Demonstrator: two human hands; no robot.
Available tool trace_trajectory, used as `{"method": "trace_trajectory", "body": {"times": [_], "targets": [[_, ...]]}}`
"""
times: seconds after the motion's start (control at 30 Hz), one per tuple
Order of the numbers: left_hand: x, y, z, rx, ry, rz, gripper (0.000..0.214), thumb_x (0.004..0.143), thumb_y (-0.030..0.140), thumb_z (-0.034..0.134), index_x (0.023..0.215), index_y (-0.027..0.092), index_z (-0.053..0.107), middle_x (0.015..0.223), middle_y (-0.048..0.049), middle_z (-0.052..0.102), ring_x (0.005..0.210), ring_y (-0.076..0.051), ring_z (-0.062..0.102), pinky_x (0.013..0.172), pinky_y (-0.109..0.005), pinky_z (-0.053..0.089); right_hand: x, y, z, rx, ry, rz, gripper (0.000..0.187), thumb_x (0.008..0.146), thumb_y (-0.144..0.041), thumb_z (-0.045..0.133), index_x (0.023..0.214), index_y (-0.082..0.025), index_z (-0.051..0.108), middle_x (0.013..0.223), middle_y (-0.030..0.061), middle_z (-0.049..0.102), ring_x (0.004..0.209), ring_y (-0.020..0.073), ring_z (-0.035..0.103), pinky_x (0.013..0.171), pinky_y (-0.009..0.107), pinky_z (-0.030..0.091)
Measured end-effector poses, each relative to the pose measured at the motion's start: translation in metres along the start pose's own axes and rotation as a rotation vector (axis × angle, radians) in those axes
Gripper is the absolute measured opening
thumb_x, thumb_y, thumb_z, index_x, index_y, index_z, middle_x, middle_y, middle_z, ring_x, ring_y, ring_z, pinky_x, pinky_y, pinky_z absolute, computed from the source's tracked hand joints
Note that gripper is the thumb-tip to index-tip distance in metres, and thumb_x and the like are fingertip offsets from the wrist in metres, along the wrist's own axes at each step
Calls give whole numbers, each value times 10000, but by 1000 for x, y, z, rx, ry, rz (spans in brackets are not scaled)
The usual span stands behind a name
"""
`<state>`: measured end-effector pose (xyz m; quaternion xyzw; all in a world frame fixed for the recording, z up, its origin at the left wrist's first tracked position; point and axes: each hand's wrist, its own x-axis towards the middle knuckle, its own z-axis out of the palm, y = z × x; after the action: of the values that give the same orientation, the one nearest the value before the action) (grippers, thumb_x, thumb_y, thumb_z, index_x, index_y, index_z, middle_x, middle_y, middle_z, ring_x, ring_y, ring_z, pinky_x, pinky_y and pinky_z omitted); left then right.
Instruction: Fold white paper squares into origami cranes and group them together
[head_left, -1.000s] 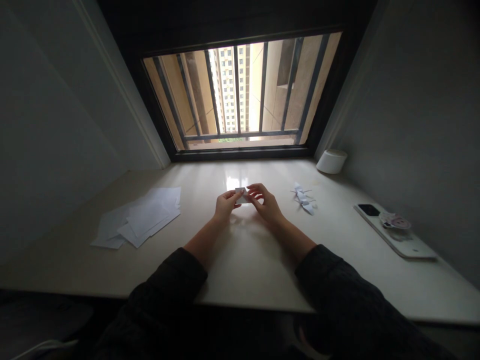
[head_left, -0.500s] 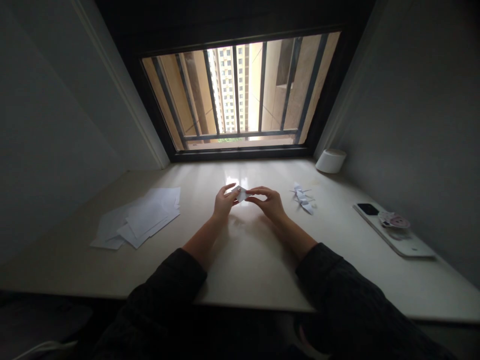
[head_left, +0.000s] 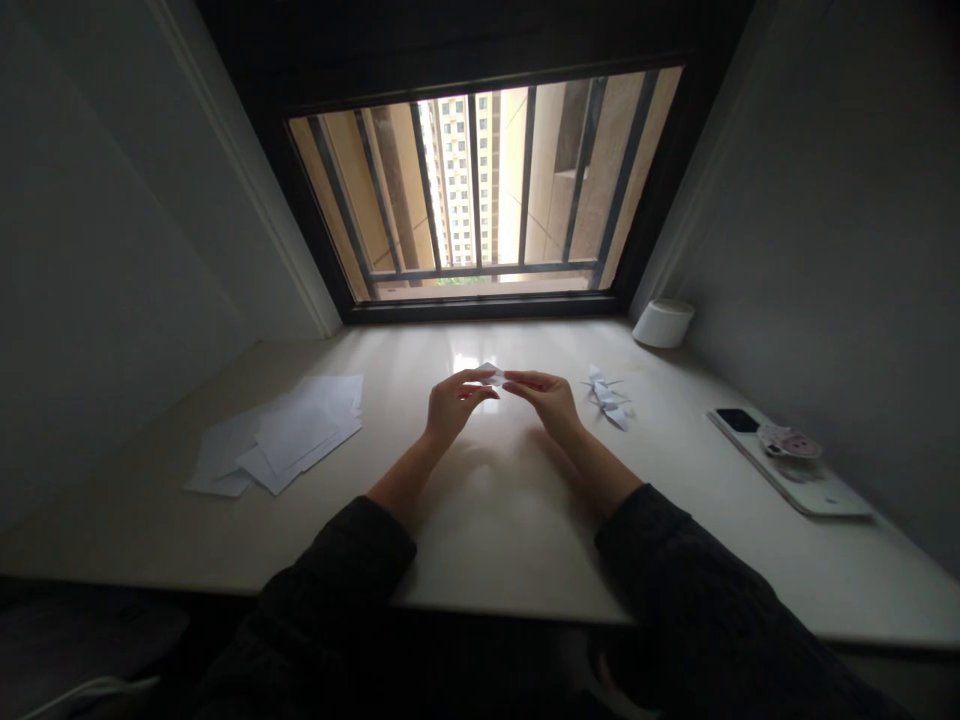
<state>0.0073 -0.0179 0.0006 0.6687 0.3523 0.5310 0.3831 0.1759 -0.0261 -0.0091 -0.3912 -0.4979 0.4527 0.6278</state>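
A small folded piece of white paper [head_left: 492, 376] is pinched up in the air just over the table [head_left: 495, 540], between the narrowly closed fingers of the left hand [head_left: 456, 403] and the right hand [head_left: 546, 397]; both hands hold it near the middle of the table, dark sleeves [head_left: 330, 570] running back from the wrists; just beside the right hand sits a small cluster of folded white paper shapes [head_left: 606, 397]; well off to the left lie loose white sheets [head_left: 292, 437], overlapping; further right, a white phone [head_left: 810, 490] lies flat with a round cartoon sticker [head_left: 789, 442] on it; a white roll [head_left: 663, 323] stands in the far corner beneath a barred window [head_left: 480, 190].
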Motion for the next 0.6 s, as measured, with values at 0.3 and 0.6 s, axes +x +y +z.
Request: {"method": "trace_trajectory", "body": {"times": [0.3,0.6], "targets": [[4,-6,5,-195,198,-177,242,612,355,779,764,179,715,761,-47,717,728,-172,666,675,-295,523,2,8,-1,-57,7,-54,271,521,-363,827,738,-220,750,772,42,737,774,230,679,788,383,528],[-1,1,14,-413,275,-357,286,568,303,806,792,157,704,792,-50,717,771,-155,665,760,-298,502,-1,6,2,16,33,23,271,546,-361,813,763,-211,753,783,51,741,803,232,683,836,392,507]]}}
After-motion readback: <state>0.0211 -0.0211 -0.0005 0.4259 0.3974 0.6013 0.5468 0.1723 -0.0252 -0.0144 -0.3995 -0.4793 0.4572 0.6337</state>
